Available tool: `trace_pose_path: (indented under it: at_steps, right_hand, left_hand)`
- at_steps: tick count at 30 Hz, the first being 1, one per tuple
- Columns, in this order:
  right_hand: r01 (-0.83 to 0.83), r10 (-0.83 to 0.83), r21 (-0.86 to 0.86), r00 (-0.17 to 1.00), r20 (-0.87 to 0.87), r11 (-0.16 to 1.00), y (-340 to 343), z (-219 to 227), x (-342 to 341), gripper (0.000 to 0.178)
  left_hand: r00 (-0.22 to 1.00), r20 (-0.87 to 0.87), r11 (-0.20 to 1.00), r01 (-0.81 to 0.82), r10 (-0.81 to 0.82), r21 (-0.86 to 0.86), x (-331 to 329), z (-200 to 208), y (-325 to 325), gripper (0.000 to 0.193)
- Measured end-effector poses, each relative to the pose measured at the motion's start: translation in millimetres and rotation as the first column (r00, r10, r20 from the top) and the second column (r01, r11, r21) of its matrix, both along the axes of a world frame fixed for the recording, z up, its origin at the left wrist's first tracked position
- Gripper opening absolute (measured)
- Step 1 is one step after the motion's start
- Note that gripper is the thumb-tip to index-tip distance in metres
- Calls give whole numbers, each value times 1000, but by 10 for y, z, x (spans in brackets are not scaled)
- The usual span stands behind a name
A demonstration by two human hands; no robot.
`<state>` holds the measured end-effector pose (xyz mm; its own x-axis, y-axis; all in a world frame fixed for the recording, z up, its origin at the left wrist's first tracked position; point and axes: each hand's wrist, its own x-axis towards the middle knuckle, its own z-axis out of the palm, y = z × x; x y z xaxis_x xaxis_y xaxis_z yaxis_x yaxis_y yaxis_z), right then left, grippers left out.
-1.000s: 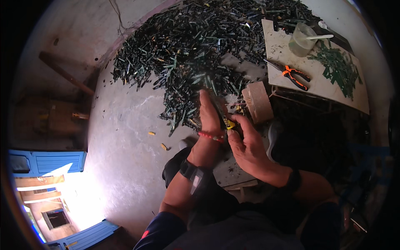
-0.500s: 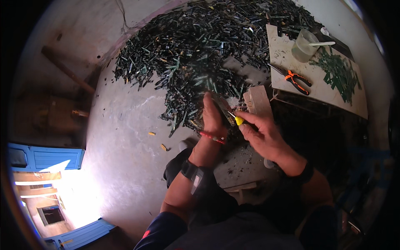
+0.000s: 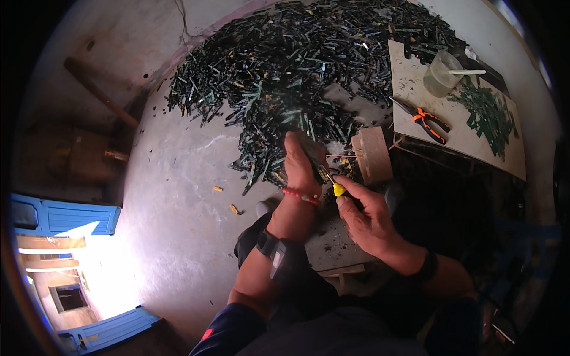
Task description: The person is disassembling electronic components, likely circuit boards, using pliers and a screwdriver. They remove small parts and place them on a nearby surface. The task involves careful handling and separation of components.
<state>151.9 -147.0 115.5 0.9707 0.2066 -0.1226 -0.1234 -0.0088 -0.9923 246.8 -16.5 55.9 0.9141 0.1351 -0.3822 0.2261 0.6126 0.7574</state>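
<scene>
My left hand (image 3: 298,163), with a red bead bracelet at its wrist, is closed around a flat dark strip (image 3: 313,153), seen nearly edge-on; its exact kind is unclear. My right hand (image 3: 369,218) grips a yellow-handled screwdriver (image 3: 338,189). The thin metal shaft points up and left, its tip at the strip's lower end near my left palm. Just beyond both hands lies a large pile of dark green and black strips (image 3: 279,89) on the floor.
To the right, a low board-topped table (image 3: 409,127) bears orange-and-black pliers (image 3: 428,123), a clear plastic cup (image 3: 440,76) with a white stick, and green strips (image 3: 487,115). A brick-like block (image 3: 373,155) stands beside my right hand. Yellow bits (image 3: 234,209) lie on the floor at left.
My right hand and the screwdriver have shifted slightly down, with the shaft still at the strip. The left hand keeps its hold. The whole view has tilted slightly.
</scene>
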Motion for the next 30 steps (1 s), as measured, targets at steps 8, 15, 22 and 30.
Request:
trace_pose_path:
  at_steps: [8, 15, 22, 30]
  right_hand:
    - [65, -64, -12, 996, 57, 998, 16, -141, 106, 33]
    - [80, -62, 164, 992, -114, 983, -19, -255, 149, 36]
    - [82, 149, 433, 869, -473, 898, -227, -13, 295, 39]
    - [60, 33, -257, 938, 344, 965, -134, -169, 282, 31]
  left_hand:
    - [997, 14, 986, -71, 70, 154, 43, -129, -122, 55]
    - [990, 128, 969, -79, 50, 236, 57, -207, -118, 56]
    - [996, 78, 988, -62, 51, 142, 29, -176, -76, 53]
    - [1000, 1, 986, -14, 14, 169, 16, -176, -70, 54]
